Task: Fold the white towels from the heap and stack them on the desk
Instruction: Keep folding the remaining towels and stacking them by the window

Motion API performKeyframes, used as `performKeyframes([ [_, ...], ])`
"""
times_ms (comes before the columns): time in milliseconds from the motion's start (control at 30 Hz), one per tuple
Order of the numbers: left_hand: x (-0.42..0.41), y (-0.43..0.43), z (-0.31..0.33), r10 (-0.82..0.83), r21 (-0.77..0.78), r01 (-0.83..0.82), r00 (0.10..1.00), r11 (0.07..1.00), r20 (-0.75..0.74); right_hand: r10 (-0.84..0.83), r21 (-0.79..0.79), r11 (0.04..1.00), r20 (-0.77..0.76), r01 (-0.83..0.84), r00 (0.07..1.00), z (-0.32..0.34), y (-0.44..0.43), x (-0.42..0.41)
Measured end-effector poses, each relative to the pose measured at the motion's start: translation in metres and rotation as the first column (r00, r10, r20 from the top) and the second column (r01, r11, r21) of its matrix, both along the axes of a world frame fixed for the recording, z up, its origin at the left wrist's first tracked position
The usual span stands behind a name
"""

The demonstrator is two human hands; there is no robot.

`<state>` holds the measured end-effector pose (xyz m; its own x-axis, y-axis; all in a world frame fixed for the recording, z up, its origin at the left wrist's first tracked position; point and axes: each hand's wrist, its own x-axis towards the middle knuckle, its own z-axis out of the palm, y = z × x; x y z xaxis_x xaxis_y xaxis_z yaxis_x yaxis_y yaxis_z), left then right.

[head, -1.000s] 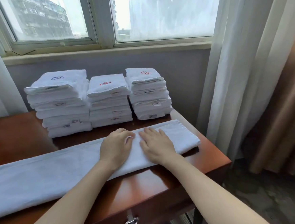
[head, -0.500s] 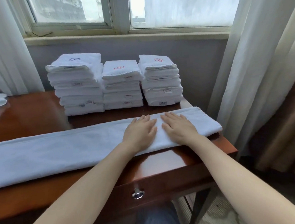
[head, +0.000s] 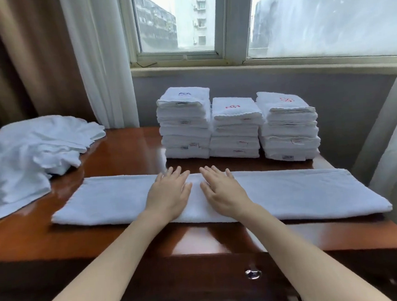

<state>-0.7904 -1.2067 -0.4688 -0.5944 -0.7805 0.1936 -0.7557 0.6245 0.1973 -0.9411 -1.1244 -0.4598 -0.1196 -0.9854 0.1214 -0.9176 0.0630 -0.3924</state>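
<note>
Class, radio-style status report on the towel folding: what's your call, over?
Both open: left hand, right hand flat on strip towel, mid-length. Three stacks behind it, heap at left. Nothing blocking the fold.

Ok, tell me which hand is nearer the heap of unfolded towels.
Left. The left hand lies flat on the long towel, right of the heap; the right hand lies beside it, farther from the heap.

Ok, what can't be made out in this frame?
Head view only:
- Heap: left part cut off by the frame edge.
- Stacks: tags and embroidery too small to read.
- Towel: middle hidden under left hand and right hand.
</note>
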Motion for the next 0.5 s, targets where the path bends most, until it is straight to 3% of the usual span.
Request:
performKeyframes([
  [300, 0.104, -0.037, 0.0, 0.15, 0.049, -0.154, 0.986, 0.987, 0.068, 0.17, 0.026, 0.985, -0.08, -0.169, 0.982, -0.002, -0.066, 0.091],
  [500, 0.148, -0.061, -0.01, 0.256, 0.105, -0.266, 0.961, 0.958, 0.1, 0.165, 0.088, 0.985, -0.197, -0.15, 0.966, -0.021, -0.085, 0.118],
])
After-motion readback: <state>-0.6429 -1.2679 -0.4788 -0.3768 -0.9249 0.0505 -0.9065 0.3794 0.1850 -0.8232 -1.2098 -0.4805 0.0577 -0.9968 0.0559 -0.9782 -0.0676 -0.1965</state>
